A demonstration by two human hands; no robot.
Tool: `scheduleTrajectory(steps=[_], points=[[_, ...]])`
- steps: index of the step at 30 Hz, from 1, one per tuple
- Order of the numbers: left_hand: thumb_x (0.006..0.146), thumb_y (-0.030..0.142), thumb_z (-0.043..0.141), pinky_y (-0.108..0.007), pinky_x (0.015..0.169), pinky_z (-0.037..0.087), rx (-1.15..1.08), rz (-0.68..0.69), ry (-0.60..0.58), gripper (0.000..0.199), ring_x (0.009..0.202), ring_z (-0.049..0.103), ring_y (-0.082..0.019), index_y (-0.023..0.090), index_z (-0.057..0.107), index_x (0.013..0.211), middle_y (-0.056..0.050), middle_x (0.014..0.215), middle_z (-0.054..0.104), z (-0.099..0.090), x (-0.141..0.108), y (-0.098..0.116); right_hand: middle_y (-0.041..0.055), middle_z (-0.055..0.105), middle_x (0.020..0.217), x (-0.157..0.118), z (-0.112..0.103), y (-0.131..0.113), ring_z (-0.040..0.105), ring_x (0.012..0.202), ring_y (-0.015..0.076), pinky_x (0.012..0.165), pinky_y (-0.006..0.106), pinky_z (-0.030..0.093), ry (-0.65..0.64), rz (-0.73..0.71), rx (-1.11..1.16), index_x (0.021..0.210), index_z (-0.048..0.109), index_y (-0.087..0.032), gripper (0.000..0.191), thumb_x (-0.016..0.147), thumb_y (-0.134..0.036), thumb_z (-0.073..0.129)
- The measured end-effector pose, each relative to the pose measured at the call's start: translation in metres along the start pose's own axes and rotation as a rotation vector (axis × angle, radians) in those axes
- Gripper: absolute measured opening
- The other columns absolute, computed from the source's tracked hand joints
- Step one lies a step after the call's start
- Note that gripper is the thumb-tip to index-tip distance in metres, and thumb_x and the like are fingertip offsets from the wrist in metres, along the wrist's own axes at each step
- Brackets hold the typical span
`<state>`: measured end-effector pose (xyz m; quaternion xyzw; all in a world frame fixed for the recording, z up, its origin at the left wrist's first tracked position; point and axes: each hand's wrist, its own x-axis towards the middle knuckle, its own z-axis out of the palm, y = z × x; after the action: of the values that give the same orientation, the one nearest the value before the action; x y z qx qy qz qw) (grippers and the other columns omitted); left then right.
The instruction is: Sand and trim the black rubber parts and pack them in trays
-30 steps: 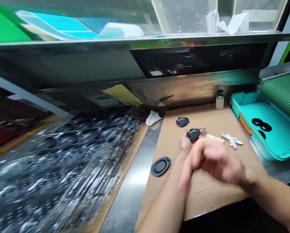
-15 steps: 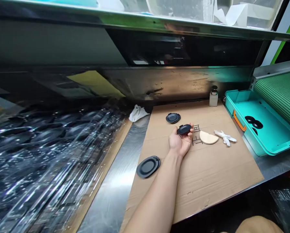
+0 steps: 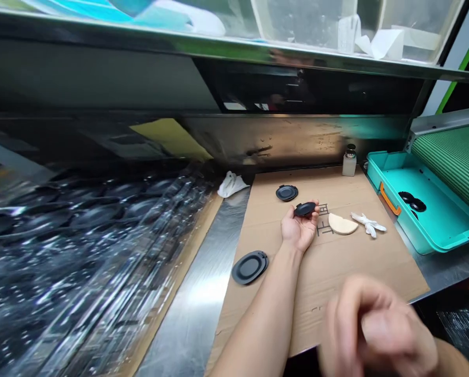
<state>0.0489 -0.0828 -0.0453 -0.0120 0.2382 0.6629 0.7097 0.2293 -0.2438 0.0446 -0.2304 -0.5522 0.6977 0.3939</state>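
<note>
My left hand (image 3: 299, 228), palm up over the cardboard, is closed on a black oval plastic cover (image 3: 304, 209), gripped by its edges between thumb and fingers. Behind it lies another black plastic cover (image 3: 287, 192). A larger black oval cover (image 3: 250, 267) rests left of my forearm. My right hand (image 3: 376, 330) is at the lower right, fingers curled and smeared by motion; whether it holds anything is unclear. Beside my left fingertips are a pale half-round pad (image 3: 342, 224) and a crumpled white cloth (image 3: 369, 225).
A cardboard sheet (image 3: 360, 267) covers the metal bench. At its right stands a teal bin (image 3: 446, 209) holding black round parts, with a green conveyor belt (image 3: 454, 157) behind. A small bottle (image 3: 349, 161) stands at the back. Clear trays of black parts (image 3: 93, 214) fill the left side.
My right hand has come into view at the lower right. My left hand keeps hold of the cover; the view has shifted slightly, moving the scene rightward.
</note>
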Motion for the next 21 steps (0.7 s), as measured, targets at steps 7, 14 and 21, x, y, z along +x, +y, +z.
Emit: scheduleTrajectory(steps=[7,14,21], points=[[0.106,0.044,0.028,-0.023,0.053,0.052,0.028,0.015,-0.053,0.053,0.073,0.066,-0.018,0.008,0.066,0.105,-0.017,0.094,0.070,0.000,0.004,-0.004,0.0140,0.067,0.110,0.075,-0.150,0.023,0.059,0.106,0.0313,0.091,0.042,0.046,0.451,0.058,-1.543,0.115,0.071,-0.021,0.030,0.094,-0.039,0.059],[0.106,0.048,0.030,-0.025,0.049,0.046,0.211,0.044,-0.127,0.053,0.065,0.064,-0.018,0.009,0.065,0.101,-0.017,0.089,0.071,0.001,0.006,-0.015,0.0099,0.072,0.112,0.112,-0.146,0.029,0.065,0.101,0.0231,0.088,0.031,0.047,0.235,-0.176,-1.398,0.121,0.069,-0.020,0.029,0.101,-0.032,0.052],[0.100,0.059,0.048,-0.023,0.048,0.043,0.418,0.204,-0.073,0.051,0.052,0.057,-0.013,0.015,0.060,0.076,-0.003,0.062,0.062,-0.006,0.010,-0.033,0.0073,0.069,0.102,0.161,-0.104,0.040,0.062,0.095,0.0207,0.081,0.029,0.045,0.020,-0.237,-1.515,0.112,0.073,-0.023,0.026,0.102,-0.032,0.050]])
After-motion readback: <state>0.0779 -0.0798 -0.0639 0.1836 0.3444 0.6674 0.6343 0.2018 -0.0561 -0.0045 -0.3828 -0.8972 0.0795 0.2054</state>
